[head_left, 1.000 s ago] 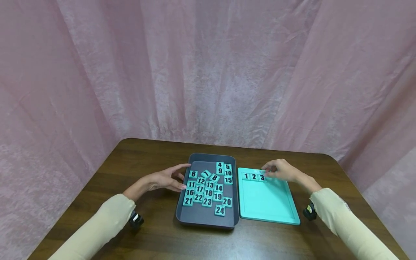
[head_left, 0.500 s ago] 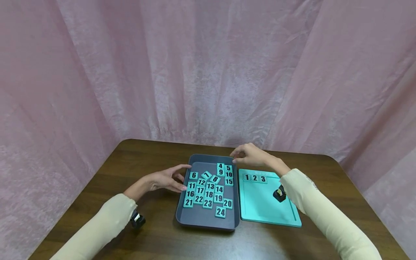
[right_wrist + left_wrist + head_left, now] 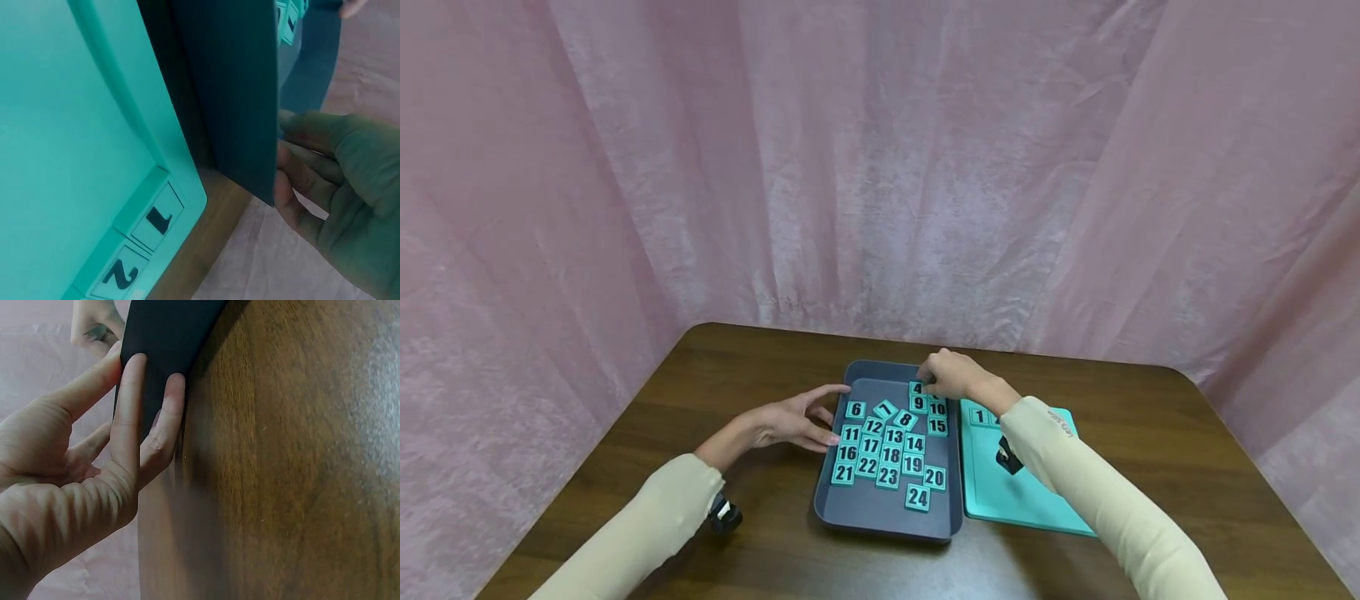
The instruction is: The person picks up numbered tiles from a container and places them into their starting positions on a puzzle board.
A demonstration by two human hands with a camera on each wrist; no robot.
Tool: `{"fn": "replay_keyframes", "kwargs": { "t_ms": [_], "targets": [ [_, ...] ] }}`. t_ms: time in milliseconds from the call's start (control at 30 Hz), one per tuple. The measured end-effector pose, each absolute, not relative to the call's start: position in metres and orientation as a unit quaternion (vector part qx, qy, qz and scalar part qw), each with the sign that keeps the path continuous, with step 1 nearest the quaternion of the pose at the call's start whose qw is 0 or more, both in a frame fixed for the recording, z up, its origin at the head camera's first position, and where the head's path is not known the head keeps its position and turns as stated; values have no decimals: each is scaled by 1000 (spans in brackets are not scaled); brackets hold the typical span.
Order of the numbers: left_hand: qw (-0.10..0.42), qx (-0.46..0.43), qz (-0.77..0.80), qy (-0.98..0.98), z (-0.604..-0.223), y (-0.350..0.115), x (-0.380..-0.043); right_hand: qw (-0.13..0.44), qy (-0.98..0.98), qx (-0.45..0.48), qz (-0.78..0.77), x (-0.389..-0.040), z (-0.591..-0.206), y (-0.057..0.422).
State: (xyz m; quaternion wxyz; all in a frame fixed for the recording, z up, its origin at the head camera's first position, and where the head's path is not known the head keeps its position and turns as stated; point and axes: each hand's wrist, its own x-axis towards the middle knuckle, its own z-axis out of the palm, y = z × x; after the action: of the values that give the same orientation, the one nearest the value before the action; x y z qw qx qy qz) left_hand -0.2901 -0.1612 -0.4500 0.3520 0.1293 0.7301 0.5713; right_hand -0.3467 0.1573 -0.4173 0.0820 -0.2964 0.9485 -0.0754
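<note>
Right hand (image 3: pixel 953 375) at square turquoise number tiles (image 3: pixel 893 436)
Its grip I can't tell; edges suit pinching, while left hand (image 3: pixel 788 421), fingers relaxed, touches the dark-grey rectangular tray (image 3: pixel 872 514).

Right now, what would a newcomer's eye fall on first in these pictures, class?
Probably the turquoise numbered tiles inside the dark tray, with the right grip at its far right corner. To the tray's right lies a turquoise board, partly hidden by the right sleeve. Behind the table hangs pink curtain.
</note>
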Motion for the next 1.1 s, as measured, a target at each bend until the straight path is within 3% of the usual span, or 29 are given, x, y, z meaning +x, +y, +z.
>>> {"fn": "replay_keyframes", "kwargs": {
  "t_ms": [1100],
  "targets": [
    [356,141,564,732,-453,-157,-291,83,955,-282,-33,-340,-427,153]
  ]
}}
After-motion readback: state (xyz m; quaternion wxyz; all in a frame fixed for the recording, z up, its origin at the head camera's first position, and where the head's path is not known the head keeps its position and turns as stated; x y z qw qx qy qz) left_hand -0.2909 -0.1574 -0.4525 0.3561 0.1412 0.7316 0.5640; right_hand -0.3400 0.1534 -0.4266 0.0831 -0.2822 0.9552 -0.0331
